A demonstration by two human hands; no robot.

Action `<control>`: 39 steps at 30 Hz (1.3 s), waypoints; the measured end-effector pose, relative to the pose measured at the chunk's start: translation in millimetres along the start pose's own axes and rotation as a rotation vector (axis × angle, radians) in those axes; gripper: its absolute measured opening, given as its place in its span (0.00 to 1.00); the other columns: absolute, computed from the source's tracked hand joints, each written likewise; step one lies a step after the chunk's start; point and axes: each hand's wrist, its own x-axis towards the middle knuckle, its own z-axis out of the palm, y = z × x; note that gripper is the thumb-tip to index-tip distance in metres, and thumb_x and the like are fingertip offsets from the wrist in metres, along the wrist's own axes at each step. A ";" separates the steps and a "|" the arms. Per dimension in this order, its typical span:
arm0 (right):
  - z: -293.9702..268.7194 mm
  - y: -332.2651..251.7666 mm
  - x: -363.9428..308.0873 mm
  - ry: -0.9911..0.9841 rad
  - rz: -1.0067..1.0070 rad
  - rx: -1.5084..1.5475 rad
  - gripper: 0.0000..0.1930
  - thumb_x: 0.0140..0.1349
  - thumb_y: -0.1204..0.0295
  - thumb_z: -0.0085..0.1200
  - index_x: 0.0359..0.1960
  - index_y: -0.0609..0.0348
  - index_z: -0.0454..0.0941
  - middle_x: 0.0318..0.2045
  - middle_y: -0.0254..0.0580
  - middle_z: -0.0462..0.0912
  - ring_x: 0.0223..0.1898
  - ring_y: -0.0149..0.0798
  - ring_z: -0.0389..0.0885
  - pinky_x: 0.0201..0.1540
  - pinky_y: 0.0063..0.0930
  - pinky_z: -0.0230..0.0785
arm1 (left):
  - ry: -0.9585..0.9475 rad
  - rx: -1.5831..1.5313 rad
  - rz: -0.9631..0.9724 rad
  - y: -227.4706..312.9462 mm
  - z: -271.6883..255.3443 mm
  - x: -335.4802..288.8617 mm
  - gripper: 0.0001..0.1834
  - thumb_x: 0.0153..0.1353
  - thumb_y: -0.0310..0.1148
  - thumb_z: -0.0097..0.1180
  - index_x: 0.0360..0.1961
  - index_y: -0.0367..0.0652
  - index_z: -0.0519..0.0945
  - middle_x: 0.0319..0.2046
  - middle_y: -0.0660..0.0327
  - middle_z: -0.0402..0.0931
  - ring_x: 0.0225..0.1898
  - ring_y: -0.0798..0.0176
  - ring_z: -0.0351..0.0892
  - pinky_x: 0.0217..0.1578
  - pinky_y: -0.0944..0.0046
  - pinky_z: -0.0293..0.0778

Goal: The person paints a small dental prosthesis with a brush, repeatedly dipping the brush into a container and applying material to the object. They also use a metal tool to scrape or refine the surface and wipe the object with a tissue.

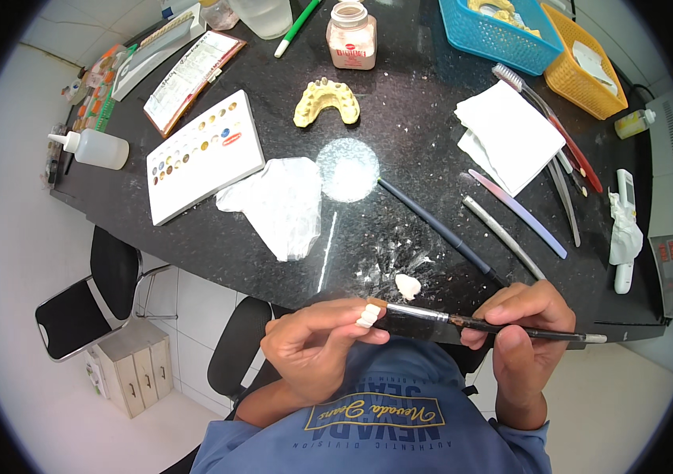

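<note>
Between the thumb and fingers of my left hand is a small white dental piece, shaped like a short row of teeth. My right hand grips a brush by its dark handle. The brush's brown bristle tip meets the upper edge of the dental piece; whether it presses there I cannot tell. Just beyond my hands, a lump of white material lies on the black countertop amid white powder. A second brush with a dark handle rests past it, pointing toward a bright round patch of light.
Farther back stand a yellow dental arch model and a jar of pink powder. At left are a white palette of coloured samples, a crumpled white cloth and a squeeze bottle. Blue and yellow baskets occupy the back right, near folded white tissue.
</note>
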 end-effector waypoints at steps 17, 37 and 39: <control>-40.2 -75.6 37.5 0.168 -0.088 -0.818 0.10 0.63 0.74 0.55 0.44 0.65 0.76 0.34 0.40 0.73 0.33 0.29 0.75 0.34 0.19 0.69 | 0.028 0.034 -0.093 4.7 2.2 2.2 0.05 0.60 0.14 0.54 0.37 0.26 0.79 0.37 0.42 0.81 0.34 0.53 0.86 0.34 0.63 0.86; 9.5 -41.9 52.5 -0.381 -0.124 -1.422 0.18 0.49 0.81 0.61 0.44 0.64 0.77 0.28 0.41 0.76 0.26 0.40 0.77 0.30 0.30 0.72 | -0.014 0.012 -0.040 0.0 -4.0 2.5 0.05 0.60 0.19 0.58 0.36 0.26 0.79 0.35 0.40 0.81 0.33 0.52 0.86 0.32 0.64 0.85; 9.7 -54.6 62.6 -0.320 -0.124 -1.370 0.17 0.47 0.82 0.60 0.42 0.65 0.76 0.28 0.41 0.75 0.25 0.38 0.76 0.29 0.28 0.72 | -0.034 0.009 -0.074 0.9 -5.9 1.7 0.05 0.60 0.19 0.58 0.35 0.25 0.78 0.35 0.39 0.81 0.34 0.51 0.86 0.32 0.60 0.86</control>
